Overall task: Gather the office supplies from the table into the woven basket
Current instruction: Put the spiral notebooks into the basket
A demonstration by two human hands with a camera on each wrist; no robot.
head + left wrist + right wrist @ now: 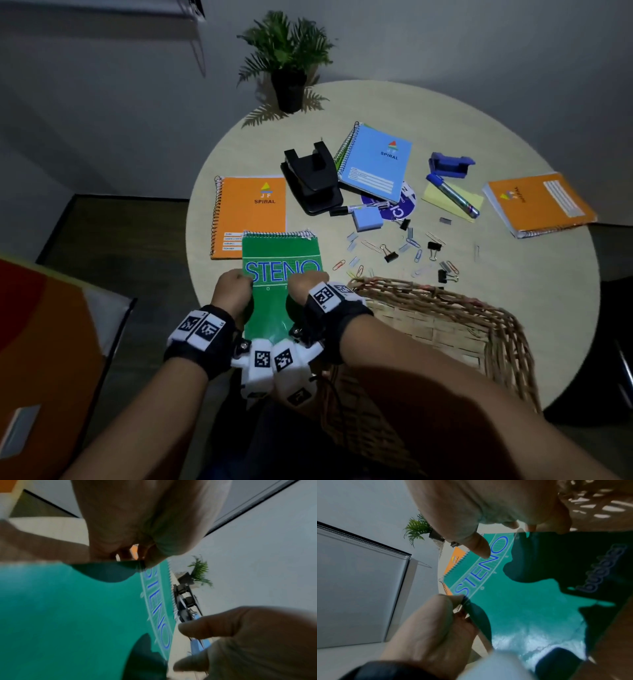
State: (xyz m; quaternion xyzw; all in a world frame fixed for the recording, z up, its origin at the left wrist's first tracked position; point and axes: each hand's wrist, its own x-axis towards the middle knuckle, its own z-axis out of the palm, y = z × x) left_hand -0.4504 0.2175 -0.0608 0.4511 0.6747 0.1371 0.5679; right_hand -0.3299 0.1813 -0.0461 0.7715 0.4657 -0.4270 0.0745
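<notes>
1. Left hand (234, 287): fingers curled round the left long edge of the green spiral-topped steno notepad (280, 291), gripping it.
2. Right hand (306, 285): holds the pad's right long edge, thumb laid on the cover; in the right wrist view the fingers seem to curl under it.
3. Steno notepad: at the near edge of the round pale table (513, 144), its near end overhanging toward the person; long axis runs away from the person, spiral binding farthest.
4. Brown woven wicker basket (445, 308): just beside the pad, on the right-hand side, so the right hand is nearer; the carry probably goes sideways to the right.
</notes>
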